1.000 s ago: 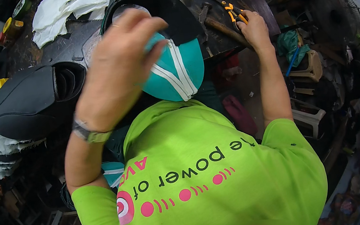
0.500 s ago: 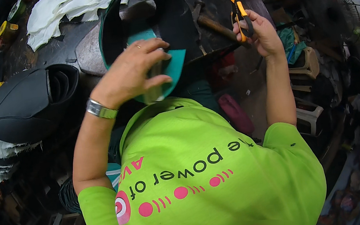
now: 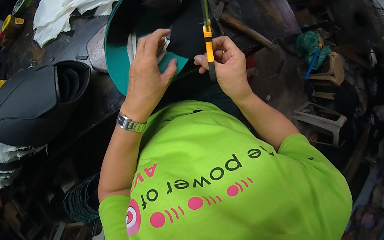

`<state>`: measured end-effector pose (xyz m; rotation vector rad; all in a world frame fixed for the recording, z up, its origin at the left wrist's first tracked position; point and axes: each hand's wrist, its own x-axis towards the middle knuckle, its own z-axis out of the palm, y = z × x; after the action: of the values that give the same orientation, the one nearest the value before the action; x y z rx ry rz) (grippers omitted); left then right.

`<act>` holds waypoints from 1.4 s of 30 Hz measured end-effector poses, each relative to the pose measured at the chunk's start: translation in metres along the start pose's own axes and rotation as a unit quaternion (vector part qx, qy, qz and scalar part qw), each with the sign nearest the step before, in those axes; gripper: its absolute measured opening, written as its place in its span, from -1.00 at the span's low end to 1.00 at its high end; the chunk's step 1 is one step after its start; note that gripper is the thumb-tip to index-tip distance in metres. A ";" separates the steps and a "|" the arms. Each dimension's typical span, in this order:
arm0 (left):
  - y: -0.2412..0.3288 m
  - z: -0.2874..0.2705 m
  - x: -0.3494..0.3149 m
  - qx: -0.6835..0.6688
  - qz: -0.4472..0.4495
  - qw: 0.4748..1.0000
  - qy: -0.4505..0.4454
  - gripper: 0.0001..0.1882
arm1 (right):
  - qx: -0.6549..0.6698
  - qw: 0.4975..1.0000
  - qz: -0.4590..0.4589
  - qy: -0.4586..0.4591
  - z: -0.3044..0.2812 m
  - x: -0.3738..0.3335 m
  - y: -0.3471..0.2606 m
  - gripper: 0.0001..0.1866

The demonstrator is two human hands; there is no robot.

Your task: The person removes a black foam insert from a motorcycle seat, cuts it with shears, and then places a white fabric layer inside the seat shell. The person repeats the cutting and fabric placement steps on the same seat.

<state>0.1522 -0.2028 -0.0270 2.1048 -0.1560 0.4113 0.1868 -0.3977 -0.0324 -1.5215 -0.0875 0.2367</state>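
A large curled sheet, teal on one face and black on the other, stands as a loop on the dark table in front of me. My left hand lies over its near part, thumb and fingers apart. Beneath that hand a whitish strip-like thing partly shows; what it is I cannot make out. My right hand is closed on scissors with orange-and-black handles. Their blades point away from me, upright beside the sheet's right side, and look blurred. My right fingertips are close to the sheet's near edge.
A hammer lies on the table to the right. Left of me stands a black moulded piece with nested layers, on white cloth. More white cloth is at the back. Plastic stools stand at right.
My right hand has brought the scissors left, from beside the hammer to the sheet's right side. The sheet has shifted and turned slightly; my left hand has moved a little with it.
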 end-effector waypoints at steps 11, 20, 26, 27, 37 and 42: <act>0.001 -0.006 0.008 0.089 -0.002 0.996 -0.031 -0.35 | 0.219 0.974 0.048 -0.022 0.008 0.018 -0.024 -0.59; -0.004 0.000 0.008 0.162 0.009 0.987 0.016 -0.74 | 0.113 0.973 0.107 -0.170 -0.021 0.012 -0.042 -0.71; -0.002 -0.002 0.004 0.105 0.021 0.994 0.032 -0.76 | 0.018 0.832 0.285 -0.477 -0.102 -0.011 -0.060 -0.18; -0.002 -0.002 0.005 0.102 0.023 0.994 0.032 -0.76 | 0.005 0.815 0.304 -0.494 -0.109 -0.012 -0.060 -0.16; -0.007 -0.001 -0.001 0.134 0.053 0.988 0.050 -0.75 | -0.022 0.790 0.406 -0.459 -0.115 0.002 -0.060 -0.42; -0.010 0.000 -0.003 0.149 0.097 0.983 0.038 -0.69 | 0.002 0.778 0.456 -0.433 -0.108 0.004 -0.062 -0.44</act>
<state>0.1524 -0.1975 -0.0359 2.3715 -0.2712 0.6649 0.2183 -0.5042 0.0233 -1.2251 -0.0676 1.7172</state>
